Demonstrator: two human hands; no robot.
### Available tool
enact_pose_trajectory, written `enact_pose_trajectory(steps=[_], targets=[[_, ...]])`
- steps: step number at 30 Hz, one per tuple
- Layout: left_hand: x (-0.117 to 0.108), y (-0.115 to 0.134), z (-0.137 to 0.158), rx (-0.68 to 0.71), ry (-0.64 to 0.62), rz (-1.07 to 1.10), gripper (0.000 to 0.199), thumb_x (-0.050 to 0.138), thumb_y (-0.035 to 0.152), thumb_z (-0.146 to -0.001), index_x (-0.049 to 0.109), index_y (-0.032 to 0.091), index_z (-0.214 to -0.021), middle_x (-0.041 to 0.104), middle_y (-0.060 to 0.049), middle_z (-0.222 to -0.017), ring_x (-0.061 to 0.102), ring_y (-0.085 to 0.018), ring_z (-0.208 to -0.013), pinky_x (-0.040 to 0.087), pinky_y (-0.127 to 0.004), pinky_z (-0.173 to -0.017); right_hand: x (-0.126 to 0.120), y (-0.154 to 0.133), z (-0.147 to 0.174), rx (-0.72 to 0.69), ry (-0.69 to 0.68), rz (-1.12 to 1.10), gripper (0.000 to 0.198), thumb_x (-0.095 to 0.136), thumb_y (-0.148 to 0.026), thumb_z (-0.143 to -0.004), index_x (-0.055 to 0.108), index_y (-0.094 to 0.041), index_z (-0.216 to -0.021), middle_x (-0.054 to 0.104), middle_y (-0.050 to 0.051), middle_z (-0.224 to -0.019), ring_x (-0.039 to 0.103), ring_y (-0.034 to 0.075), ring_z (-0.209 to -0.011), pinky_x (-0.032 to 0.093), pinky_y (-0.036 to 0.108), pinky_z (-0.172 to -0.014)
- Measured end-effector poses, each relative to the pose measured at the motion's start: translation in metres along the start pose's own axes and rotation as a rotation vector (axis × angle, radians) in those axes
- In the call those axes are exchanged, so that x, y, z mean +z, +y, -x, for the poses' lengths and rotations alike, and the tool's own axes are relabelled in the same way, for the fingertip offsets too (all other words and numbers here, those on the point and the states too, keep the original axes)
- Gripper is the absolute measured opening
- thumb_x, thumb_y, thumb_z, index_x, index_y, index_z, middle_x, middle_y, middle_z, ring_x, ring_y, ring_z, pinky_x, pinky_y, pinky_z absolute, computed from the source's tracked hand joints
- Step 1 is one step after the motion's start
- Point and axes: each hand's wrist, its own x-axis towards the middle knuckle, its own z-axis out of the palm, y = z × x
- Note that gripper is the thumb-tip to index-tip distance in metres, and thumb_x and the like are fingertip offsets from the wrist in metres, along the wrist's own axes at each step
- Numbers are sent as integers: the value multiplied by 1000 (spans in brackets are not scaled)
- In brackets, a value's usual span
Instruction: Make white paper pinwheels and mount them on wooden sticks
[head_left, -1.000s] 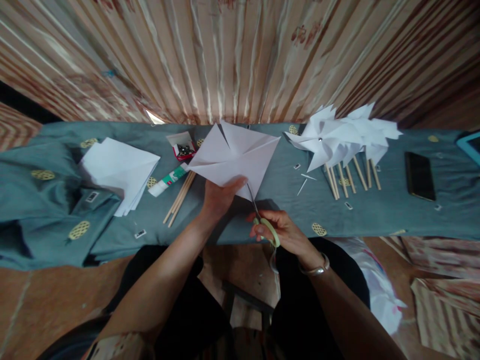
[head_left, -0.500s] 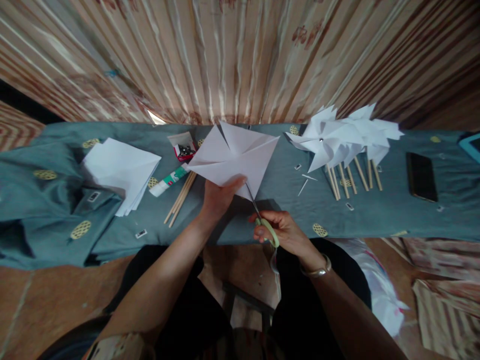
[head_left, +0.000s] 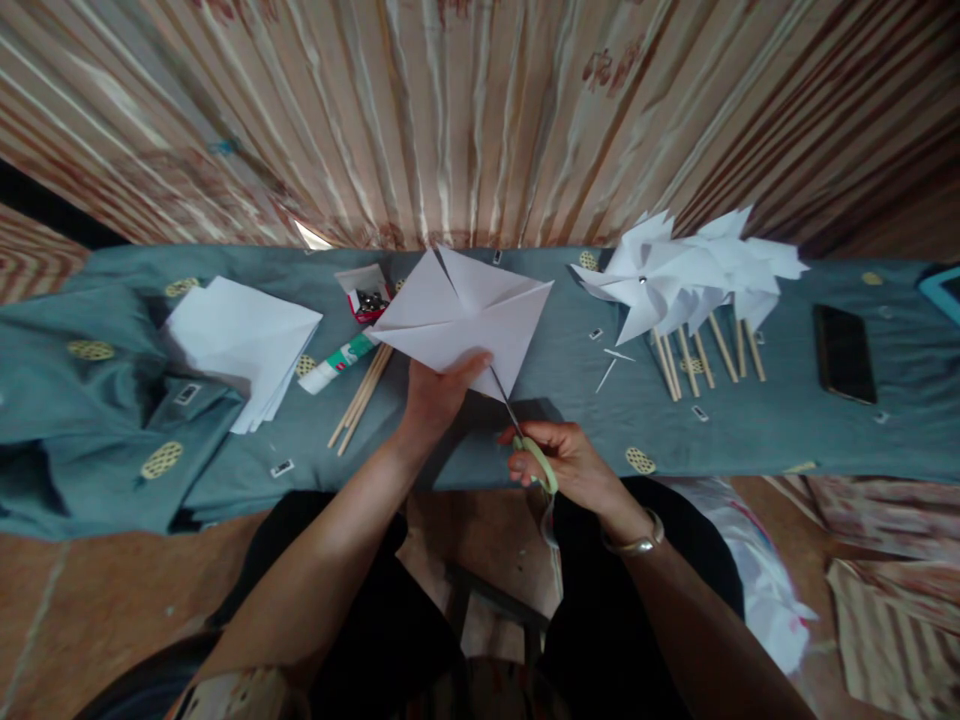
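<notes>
My left hand (head_left: 442, 395) grips a square white sheet of paper (head_left: 480, 320) by its near edge, thumb on top. The sheet has slits running in from its corners toward the middle. In my right hand (head_left: 566, 460) is a pair of scissors (head_left: 538, 465) with light green handles, my fingers through the loops. Their blades lie at the sheet's near corner, partly over the paper. Left of the sheet are several wooden sticks (head_left: 360, 400), a green and white glue stick (head_left: 341, 362) and a small red box of metal pins (head_left: 367, 300).
A stack of white paper (head_left: 240, 335) lies on the left of the cloth-covered table (head_left: 570, 430). Finished white paper pinwheels (head_left: 645, 280) on sticks lie to the right, beside a dark phone (head_left: 844, 355). Thin paper scraps (head_left: 611, 370) lie between. A striped curtain (head_left: 480, 120) hangs behind.
The sheet's right corner has shifted slightly down and left. Both hands keep nearly the same place, with the scissors still at the near corner.
</notes>
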Motion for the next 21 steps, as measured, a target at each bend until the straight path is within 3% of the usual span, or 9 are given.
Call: enact_pose_trajectory(steps=[12,21], targets=[[-1,7,2,-79,1,46,29,80,31,-63,72,18,-87,76,-6,-89,69,-23,-83,55,-36,-82,1,0,0,10,41,-69,47,93,-49,-51,73,-18,-80,66,-5,-55,57,6,-46,46,16,-45],[-1,5,1,-79,-6,55,31,77,28,-63,69,21,-92,73,-3,-88,68,-22,-86,53,-36,-85,1,2,-1,9,49,-89,47,92,-50,-51,73,-18,-80,66,-5,-56,57,6,-46,47,17,-44]])
